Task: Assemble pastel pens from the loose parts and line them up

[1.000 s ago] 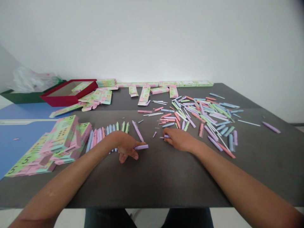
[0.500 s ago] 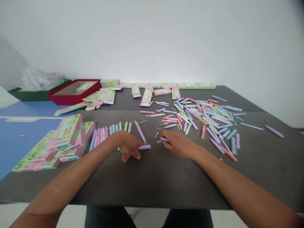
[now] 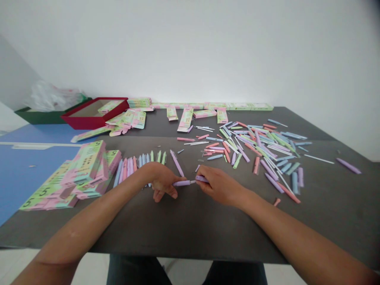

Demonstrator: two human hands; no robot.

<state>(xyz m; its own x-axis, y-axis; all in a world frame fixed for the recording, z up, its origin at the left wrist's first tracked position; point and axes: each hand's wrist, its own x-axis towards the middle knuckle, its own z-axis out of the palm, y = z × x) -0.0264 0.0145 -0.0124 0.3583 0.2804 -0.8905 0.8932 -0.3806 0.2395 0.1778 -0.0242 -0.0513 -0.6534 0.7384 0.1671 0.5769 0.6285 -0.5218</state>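
Observation:
My left hand (image 3: 160, 181) pinches a purple pen barrel (image 3: 181, 183) just above the dark table (image 3: 190, 221). My right hand (image 3: 218, 185) pinches a short purple pen cap (image 3: 202, 179) whose end almost meets the barrel's tip. A row of finished pastel pens (image 3: 139, 163) lies just behind my left hand. A single purple pen (image 3: 177, 163) lies slanted beside that row.
A wide scatter of loose pastel pen parts (image 3: 261, 148) covers the table's right half. Stacked green-pink cartons (image 3: 80, 172) sit at the left, flat cartons (image 3: 124, 120) and a red tray (image 3: 95, 113) farther back. A row of cartons (image 3: 225, 107) lines the far edge.
My right hand drew back from the scattered parts toward my left hand, bringing a purple cap up to the barrel's tip. The left hand stayed nearly still.

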